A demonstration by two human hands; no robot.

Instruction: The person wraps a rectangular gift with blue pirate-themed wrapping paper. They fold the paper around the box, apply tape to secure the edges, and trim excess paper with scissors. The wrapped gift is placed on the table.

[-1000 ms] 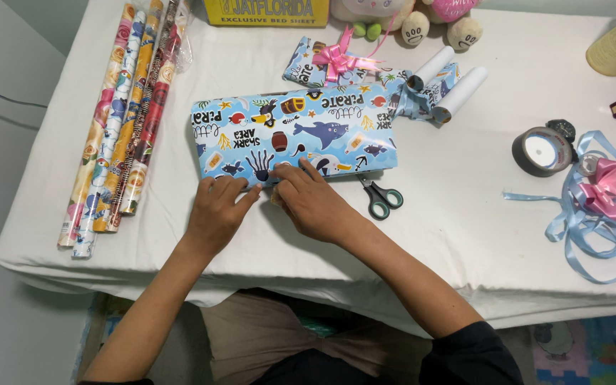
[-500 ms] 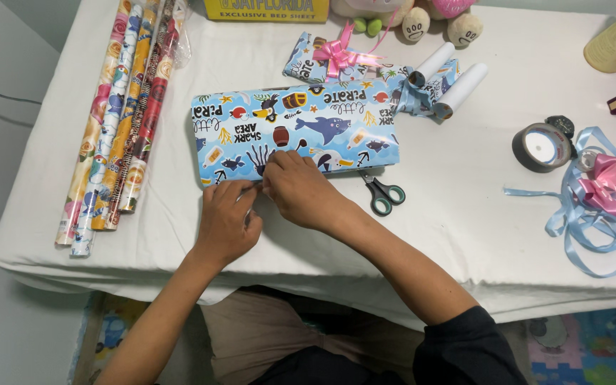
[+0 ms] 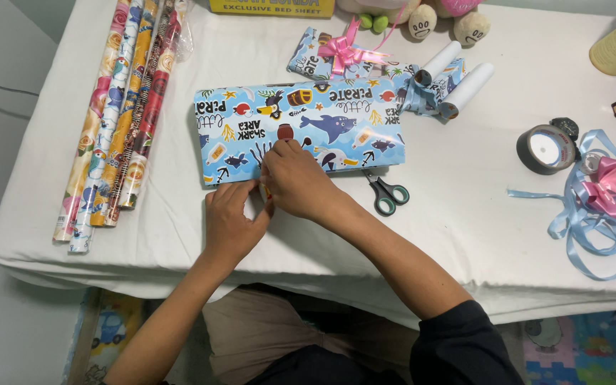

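Both hands are working the blue wrapped parcel (image 3: 322, 128): right hand (image 3: 295, 182) fingers pressing flat on its near edge, left hand (image 3: 231, 222) fingers pinching just below it, beside the scissors (image 3: 386, 194).

A single camera sits on the person's head and looks steeply down onto the table (image 3: 465, 192), from the near edge toward the far one. It stands close enough that both forearms rise from the bottom of the frame, the left hand (image 3: 228, 222) and right hand (image 3: 295, 182) meeting near the middle. The view takes in the table from the paper rolls (image 3: 119, 114) on the left to the ribbons (image 3: 600, 207) on the right, with a strip of floor below. No second view shares the scene.
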